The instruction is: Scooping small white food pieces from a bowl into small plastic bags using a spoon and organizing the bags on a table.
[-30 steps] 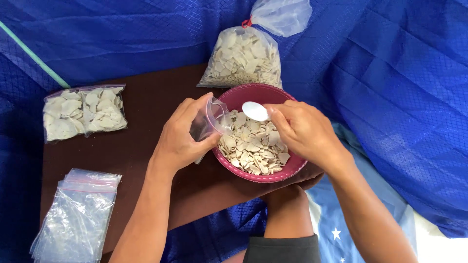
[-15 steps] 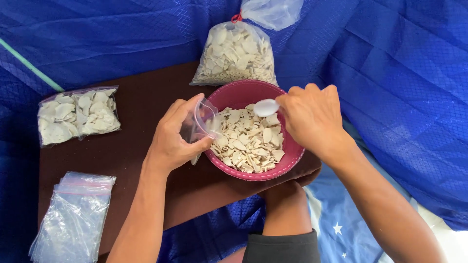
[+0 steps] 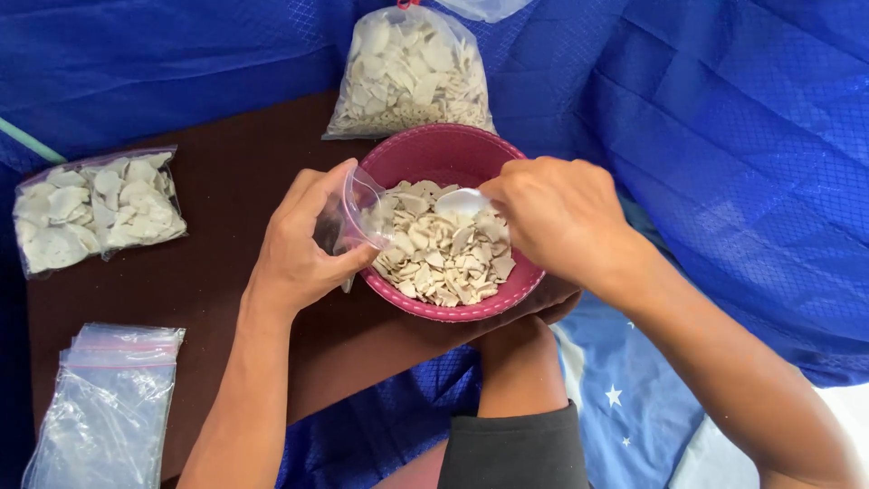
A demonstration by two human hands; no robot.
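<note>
One bag (image 3: 95,210) filled, far left. Left hand (image 3: 303,244) grips an unfilled small bag (image 3: 358,213); right hand (image 3: 557,213) grips spoon (image 3: 460,200) over full bowl (image 3: 434,154); empty bags (image 3: 109,403) remain.

Both hands are held close together, forearms angled inward.
The left hand (image 3: 299,249) is curled in a pinching grip; the right hand (image 3: 557,213) is closed, knuckles turned upward.
</note>
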